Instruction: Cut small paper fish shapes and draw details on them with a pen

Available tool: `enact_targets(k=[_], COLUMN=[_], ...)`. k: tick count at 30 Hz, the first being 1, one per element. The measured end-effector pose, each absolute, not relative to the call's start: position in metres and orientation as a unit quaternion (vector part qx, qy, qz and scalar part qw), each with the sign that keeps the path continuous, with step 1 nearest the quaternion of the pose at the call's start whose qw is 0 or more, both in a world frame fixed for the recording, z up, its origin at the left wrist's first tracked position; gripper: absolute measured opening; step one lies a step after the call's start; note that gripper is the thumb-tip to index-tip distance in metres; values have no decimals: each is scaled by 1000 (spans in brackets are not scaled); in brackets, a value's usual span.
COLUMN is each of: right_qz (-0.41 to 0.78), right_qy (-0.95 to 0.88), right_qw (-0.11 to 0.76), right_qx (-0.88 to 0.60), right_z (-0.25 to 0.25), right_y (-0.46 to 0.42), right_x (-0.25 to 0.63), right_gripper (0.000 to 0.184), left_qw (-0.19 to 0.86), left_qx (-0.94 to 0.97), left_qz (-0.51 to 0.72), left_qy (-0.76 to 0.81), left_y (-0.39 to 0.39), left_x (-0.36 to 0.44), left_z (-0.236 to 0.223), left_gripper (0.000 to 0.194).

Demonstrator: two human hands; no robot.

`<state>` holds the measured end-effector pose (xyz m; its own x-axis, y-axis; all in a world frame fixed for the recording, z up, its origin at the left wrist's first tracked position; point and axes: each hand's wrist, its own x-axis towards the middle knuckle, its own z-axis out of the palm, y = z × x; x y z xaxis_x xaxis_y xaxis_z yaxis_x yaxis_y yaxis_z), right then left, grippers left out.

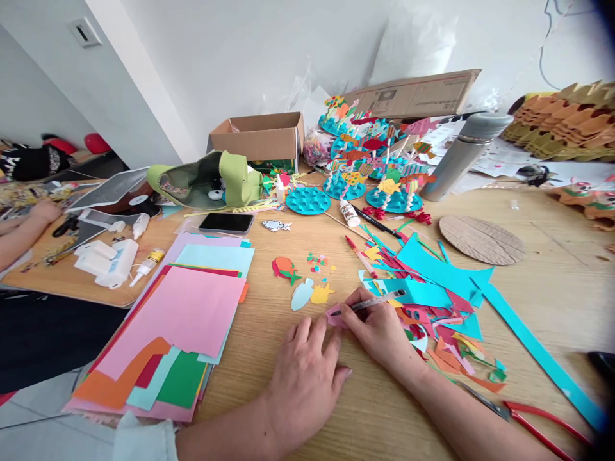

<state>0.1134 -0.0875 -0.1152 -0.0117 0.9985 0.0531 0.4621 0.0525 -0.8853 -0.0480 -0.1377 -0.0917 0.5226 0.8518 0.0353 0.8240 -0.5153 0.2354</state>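
In my right hand is a slim pen, its tip down on a small pink paper cutout. My left hand lies flat on the table, fingers spread, fingertips at the cutout's left edge; whether they press on it I cannot tell. Just beyond sit a light-blue paper fish and a yellow paper fish. Farther off, orange, red and green cutouts overlap beside tiny paper dots.
Coloured paper sheets are stacked at left; paper scraps and red-handled scissors lie right. Behind stand blue bases with paper fish, a steel flask and a cardboard box. Another person's arm rests at far left.
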Motion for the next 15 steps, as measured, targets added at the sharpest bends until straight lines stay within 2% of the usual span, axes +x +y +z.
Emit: enact_targets(k=[15], right_qz=[346], right_qy=[-620], right_qw=[377], right_qx=[-595], right_z=[-116], right_y=[-87], right_x=[113], right_gripper=[14], left_qw=[101], left_qx=[866], left_qz=[75], left_qy=[484], left_y=[-136], left_x=[-48], left_z=[-92], left_gripper=[49])
